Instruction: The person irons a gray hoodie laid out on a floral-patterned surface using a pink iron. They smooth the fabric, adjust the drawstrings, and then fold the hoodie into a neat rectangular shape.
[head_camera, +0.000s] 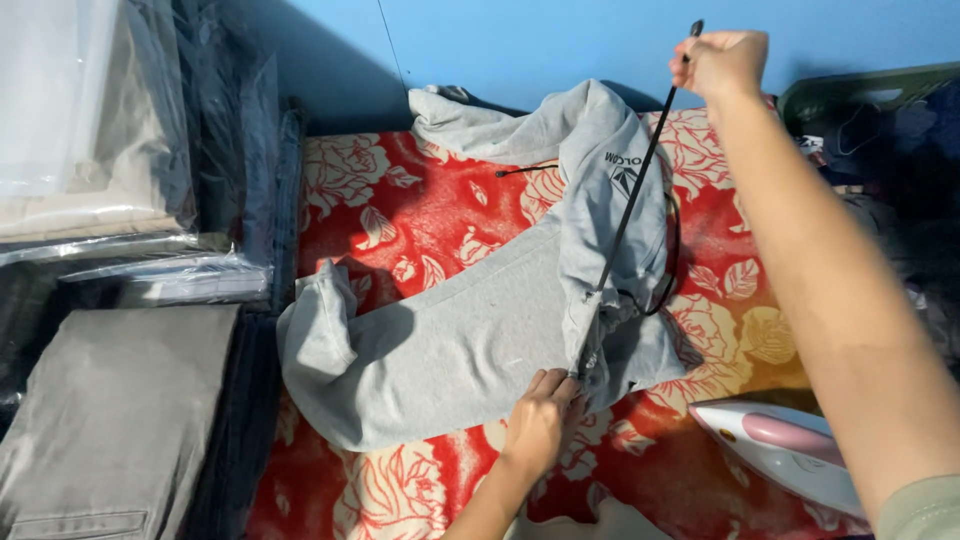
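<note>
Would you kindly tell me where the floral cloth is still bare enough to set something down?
The red floral cloth lies bare between the grey sweatpants and the plastic-wrapped stacks, and along the near edge left of the left hand. It is crowded on the right: iron, right hand pulling the black drawstring, and basket.

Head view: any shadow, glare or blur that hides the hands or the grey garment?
Head view: mostly sharp, evenly lit. The left hand on the grey garment is clear; the raised right hand, pulling the black drawstring, is slightly soft. A dark shadow falls on the blue wall; plastic-wrapped stacks at left show mild sheen.
</note>
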